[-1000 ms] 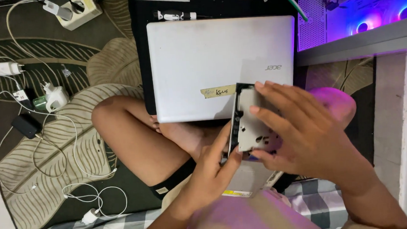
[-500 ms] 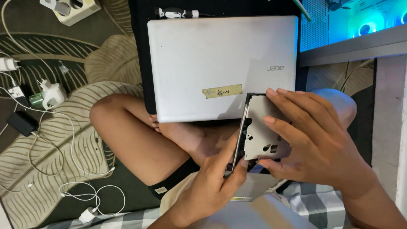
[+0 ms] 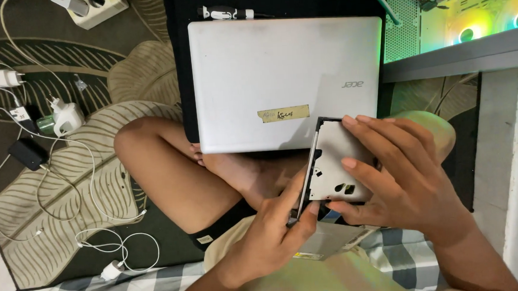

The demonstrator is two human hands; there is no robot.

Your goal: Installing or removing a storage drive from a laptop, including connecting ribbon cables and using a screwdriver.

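Right hand (image 3: 408, 179), fingers spread, cups a flat metal drive (image 3: 337, 171) upright over the lap. Left hand (image 3: 275, 233) pinches its lower edge; probably working a side latch, view unclear. Next calls for a steady grip. Closed laptop (image 3: 285, 82) lies beyond, near chargers (image 3: 62, 117). No containers.
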